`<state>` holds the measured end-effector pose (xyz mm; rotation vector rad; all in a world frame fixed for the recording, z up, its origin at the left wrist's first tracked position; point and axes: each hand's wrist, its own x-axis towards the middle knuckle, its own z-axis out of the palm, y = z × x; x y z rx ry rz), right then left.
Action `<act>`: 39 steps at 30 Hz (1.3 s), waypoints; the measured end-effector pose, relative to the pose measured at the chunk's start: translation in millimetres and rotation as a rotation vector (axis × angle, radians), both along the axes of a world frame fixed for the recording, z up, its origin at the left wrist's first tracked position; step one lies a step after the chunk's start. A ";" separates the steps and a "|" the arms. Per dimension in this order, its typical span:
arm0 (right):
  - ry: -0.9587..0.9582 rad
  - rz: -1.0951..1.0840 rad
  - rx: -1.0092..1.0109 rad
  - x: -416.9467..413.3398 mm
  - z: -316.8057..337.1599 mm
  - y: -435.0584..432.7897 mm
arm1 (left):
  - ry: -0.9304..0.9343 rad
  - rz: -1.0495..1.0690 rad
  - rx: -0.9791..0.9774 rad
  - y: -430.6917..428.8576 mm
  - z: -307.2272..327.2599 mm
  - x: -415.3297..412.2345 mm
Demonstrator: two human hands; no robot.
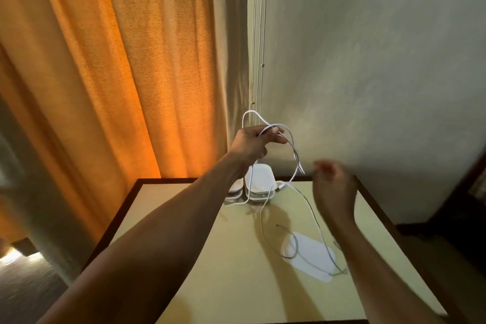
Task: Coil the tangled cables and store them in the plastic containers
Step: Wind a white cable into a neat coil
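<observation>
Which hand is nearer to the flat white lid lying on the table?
Right. The right hand is raised above the table, beyond the lid and slightly right of it. The left hand, gripping a white cable, is higher and farther back left.

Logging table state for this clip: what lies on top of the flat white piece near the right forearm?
Thin grey cable strands cross the flat white piece; one loops at its left edge. Whatever is beneath it is covered.

White cable (278, 130); orange curtain (105, 60)
</observation>
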<state>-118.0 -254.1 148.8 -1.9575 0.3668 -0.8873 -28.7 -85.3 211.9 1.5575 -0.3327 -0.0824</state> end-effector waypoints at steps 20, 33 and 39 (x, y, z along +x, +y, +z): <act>-0.160 0.381 -0.093 -4.2 19.0 9.4 | 0.059 0.149 0.060 34.5 -41.5 9.7; -0.221 0.469 -0.146 41.6 178.5 -5.7 | 0.126 -0.255 0.347 33.2 -39.4 -22.6; -0.424 0.371 0.147 46.1 224.3 -21.8 | -0.010 -0.162 0.323 16.1 -67.8 -47.0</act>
